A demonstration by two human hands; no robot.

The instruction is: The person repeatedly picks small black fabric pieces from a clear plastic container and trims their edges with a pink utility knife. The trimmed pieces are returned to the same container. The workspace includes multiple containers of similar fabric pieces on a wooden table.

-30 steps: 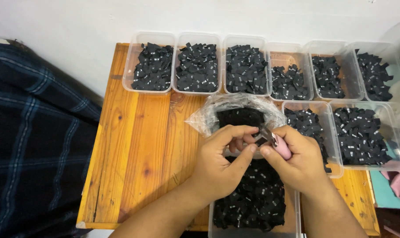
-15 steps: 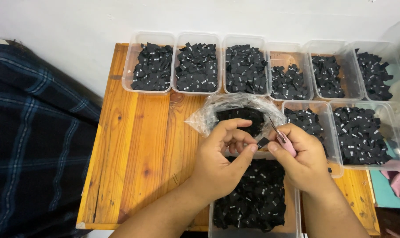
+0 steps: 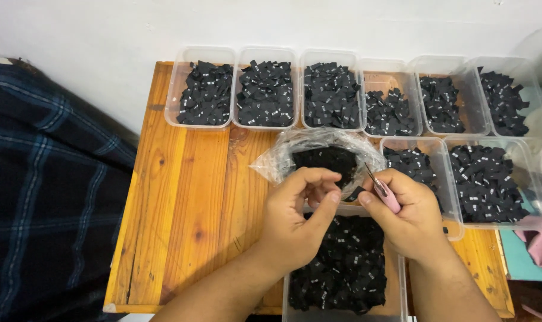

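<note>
A small black label (image 3: 354,194) is gripped by pink tweezers (image 3: 385,195), clamped in the right hand (image 3: 411,214); the left hand (image 3: 297,211), fingers curled empty, is held beside it near the table's front edge (image 3: 181,238); a steady, precise pinch is judged needed.

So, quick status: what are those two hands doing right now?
Left hand fingers pinched, contents hidden. Right hand grips pink-handled tool, a small black label at its fingers. Both above open tub of labels. Nothing in the way.

Wooden table (image 3: 193,197) under plastic tubs (image 3: 202,95)
</note>
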